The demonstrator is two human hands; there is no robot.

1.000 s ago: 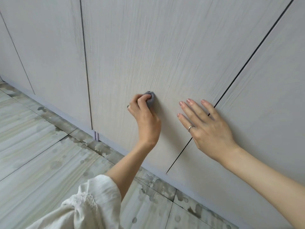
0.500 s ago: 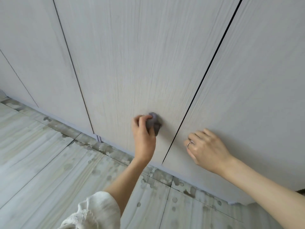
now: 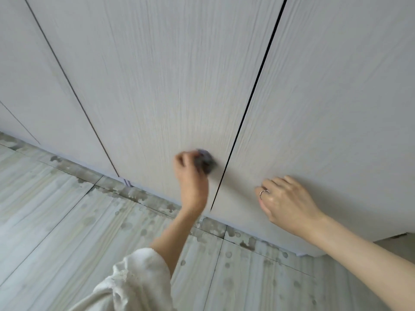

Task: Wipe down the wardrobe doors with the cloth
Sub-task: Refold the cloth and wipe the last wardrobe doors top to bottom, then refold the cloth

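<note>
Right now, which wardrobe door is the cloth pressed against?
The middle door, between the two dark gaps. The left hand holds the cloth on it; the right hand rests on the next door.

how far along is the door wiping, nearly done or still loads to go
Done: hard to judge, since no door shows a clear wiped patch. In hand: the left hand grips the bunched grey cloth against the lower part of the middle door, blurred mid-stroke; the right hand rests on the right door. Left: probably the right door and the left door.
</note>
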